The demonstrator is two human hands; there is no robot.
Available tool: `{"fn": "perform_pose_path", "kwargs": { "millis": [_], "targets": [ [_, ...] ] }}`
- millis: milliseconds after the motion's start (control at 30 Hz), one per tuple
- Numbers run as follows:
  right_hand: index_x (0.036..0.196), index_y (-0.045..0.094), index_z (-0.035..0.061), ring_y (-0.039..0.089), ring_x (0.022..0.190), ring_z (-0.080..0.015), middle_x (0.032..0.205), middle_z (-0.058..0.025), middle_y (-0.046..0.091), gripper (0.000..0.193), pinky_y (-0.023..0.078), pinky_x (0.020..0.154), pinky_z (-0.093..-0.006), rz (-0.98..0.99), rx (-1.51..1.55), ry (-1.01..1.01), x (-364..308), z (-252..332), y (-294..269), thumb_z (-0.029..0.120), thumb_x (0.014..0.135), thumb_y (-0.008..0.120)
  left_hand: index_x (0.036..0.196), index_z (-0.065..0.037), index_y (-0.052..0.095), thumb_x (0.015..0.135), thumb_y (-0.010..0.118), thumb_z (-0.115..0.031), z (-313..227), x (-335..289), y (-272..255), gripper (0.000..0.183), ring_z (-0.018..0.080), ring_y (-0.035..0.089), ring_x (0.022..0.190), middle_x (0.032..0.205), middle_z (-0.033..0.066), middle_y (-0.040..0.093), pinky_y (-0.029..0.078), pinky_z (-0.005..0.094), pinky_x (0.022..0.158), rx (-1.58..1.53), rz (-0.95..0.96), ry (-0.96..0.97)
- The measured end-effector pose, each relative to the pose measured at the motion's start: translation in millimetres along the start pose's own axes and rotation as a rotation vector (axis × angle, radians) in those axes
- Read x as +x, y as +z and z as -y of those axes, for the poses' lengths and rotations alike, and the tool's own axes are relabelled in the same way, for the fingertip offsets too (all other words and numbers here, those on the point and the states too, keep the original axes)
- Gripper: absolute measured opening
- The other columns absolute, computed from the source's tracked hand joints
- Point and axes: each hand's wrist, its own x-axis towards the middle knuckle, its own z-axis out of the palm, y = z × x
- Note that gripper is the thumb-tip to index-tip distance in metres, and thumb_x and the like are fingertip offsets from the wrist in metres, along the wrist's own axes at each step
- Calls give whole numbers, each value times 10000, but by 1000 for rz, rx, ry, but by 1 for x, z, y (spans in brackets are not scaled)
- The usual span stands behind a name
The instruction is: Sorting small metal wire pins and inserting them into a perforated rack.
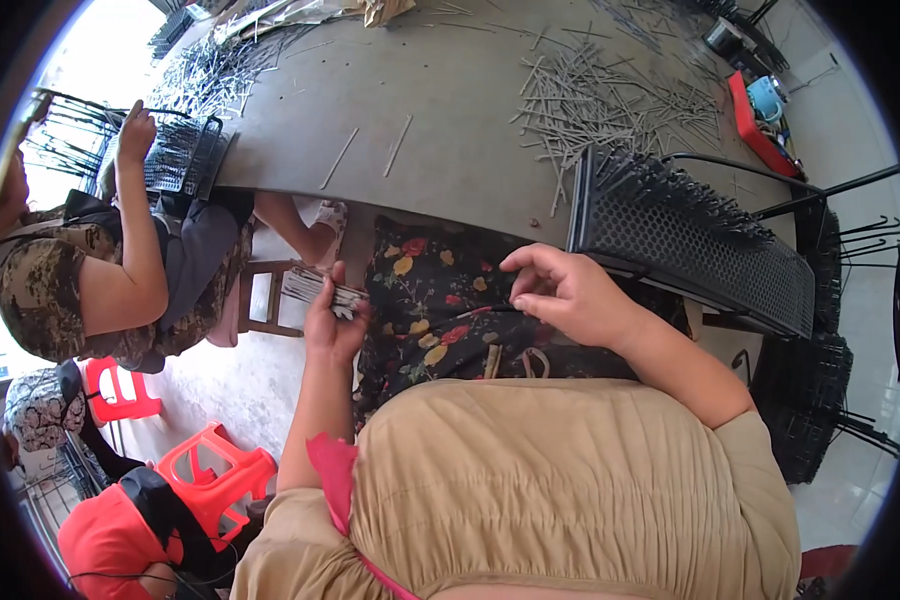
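Observation:
My left hand is closed around a bundle of thin grey metal rods, held over my lap. My right hand pinches a single thin rod between thumb and fingers, its tip pointing toward the bundle. Both hands hover above a dark flowered cloth on my lap. A black perforated metal panel studded with rods leans on the table edge just right of my right hand.
A grey table carries a heap of loose rods and a few strays. A person at the left works on another black panel. Red plastic stools stand on the floor at lower left. More black racks stand at the right.

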Motion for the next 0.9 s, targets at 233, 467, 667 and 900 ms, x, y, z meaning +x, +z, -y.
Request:
{"fn": "perform_pose_path", "kwargs": {
  "millis": [233,467,667,900],
  "targets": [
    [1136,591,26,616,1008,-209,1007,-90,670,310,467,909,-356,-400,-250,-628,-23,12,-11,56,847,699,1150,-170,544,998,511,-222,71,-83,178,164,232,563,1062,1290,4,603,466,476,896,45,239,30],
    [1160,557,45,477,1160,-338,1210,-168,561,410,291,1073,-477,-895,-529,-1173,-37,43,-49,276,849,689,1157,-44,555,991,519,-194,156,-113,286,226,204,549,1089,1234,65,595,458,372,959,57,594,-268],
    [1248,482,-4,465,1186,-254,1341,-187,445,407,378,1002,-352,-847,-247,-930,-64,2,-63,275,962,566,1126,-4,596,978,544,-149,214,-115,279,213,191,629,1005,1090,81,640,521,327,872,194,555,-196],
    [1140,595,16,615,771,-94,941,-52,647,273,512,656,-217,-466,499,-197,-97,-51,-80,91,895,692,1058,-54,643,895,621,-46,211,-101,243,165,154,634,650,842,80,693,497,274,520,900,392,-266]
  ]
}}
